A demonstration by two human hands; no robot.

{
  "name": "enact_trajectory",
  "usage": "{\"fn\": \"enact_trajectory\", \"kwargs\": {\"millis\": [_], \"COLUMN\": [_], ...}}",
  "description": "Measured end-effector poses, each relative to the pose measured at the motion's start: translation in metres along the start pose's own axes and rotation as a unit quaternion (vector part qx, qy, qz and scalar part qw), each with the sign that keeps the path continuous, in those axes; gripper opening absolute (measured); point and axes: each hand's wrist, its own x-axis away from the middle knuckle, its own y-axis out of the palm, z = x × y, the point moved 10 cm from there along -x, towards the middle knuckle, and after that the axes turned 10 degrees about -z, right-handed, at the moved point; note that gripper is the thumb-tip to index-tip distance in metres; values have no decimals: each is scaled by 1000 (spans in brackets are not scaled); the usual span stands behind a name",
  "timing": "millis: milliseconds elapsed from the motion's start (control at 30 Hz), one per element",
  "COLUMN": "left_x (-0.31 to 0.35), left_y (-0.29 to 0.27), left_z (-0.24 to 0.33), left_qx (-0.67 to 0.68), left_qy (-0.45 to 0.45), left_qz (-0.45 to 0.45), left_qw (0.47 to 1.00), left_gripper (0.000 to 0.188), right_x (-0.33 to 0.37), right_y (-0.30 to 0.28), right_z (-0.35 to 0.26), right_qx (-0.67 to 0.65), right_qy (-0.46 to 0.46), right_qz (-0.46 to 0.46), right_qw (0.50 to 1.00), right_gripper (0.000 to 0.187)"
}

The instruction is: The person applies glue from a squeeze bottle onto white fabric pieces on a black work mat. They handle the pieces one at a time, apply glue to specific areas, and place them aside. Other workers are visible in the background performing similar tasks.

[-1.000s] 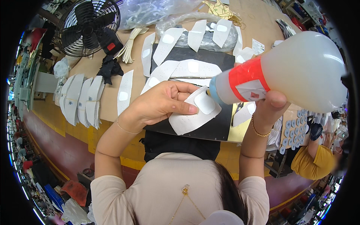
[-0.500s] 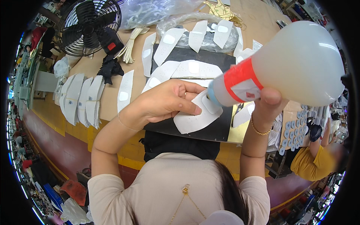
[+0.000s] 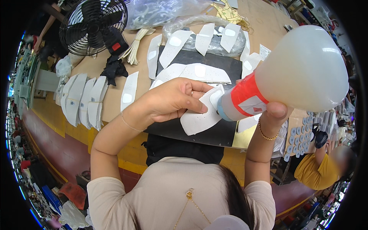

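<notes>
My left hand (image 3: 178, 100) pinches a flat white cut piece (image 3: 199, 119) with tiny holes between thumb and fingers. A smaller rounded white patch (image 3: 216, 98) lies on that piece. In my right hand (image 3: 276, 113) is a large, cloudy plastic squeeze bottle (image 3: 303, 69) with a red band around its neck. It is tilted, its pale blue collar (image 3: 223, 109) close to the patch's edge; whether the tip touches cannot be made out. Under my hands is a black mat (image 3: 184, 132), with more white pieces (image 3: 207, 71) lying on it.
Bundled white pieces (image 3: 82, 100) lie at the left, below a black fan (image 3: 93, 28). Other pieces (image 3: 175, 45) and clear plastic bags (image 3: 165, 13) are farther back. Grey-blue discs (image 3: 299, 137) sit at the right, near a person in a yellow top (image 3: 316, 172).
The bottle's tip has shifted slightly right and down along the patch. The held white piece has turned a little and moved right with my left hand.
</notes>
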Motion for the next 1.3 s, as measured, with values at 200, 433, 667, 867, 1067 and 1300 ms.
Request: {"fn": "enact_trajectory", "kwargs": {"millis": [200, 433, 667, 867, 1067, 1300], "left_x": [-2, -2, 9, 44, 159, 253], "left_y": [-11, -5, -11, -49, -132, -251], "left_z": [-4, -7, -8, -19, -19, -105], "left_qx": [36, 53, 8, 74, 37, -87], "left_qy": [33, 40, 47, 138, 268, 175], "left_qz": [20, -15, -12, 12, 212, 510], "left_qw": [999, 998, 999, 988, 939, 838], "left_gripper": [53, 52, 54, 59, 58, 56], "right_x": [18, 27, 41, 22, 27, 15], "right_y": [-22, -29, -12, -10, -23, 5], "right_z": [28, 45, 70, 45, 69, 56], "right_qx": [32, -106, -296, -595, -540, -556], "right_qy": [61, 64, 82, 18, 81, 79], "right_qz": [48, 82, 9, -103, -29, -54], "right_qw": [996, 989, 952, 797, 837, 826], "right_gripper": [81, 99, 99, 89, 84, 85]}}
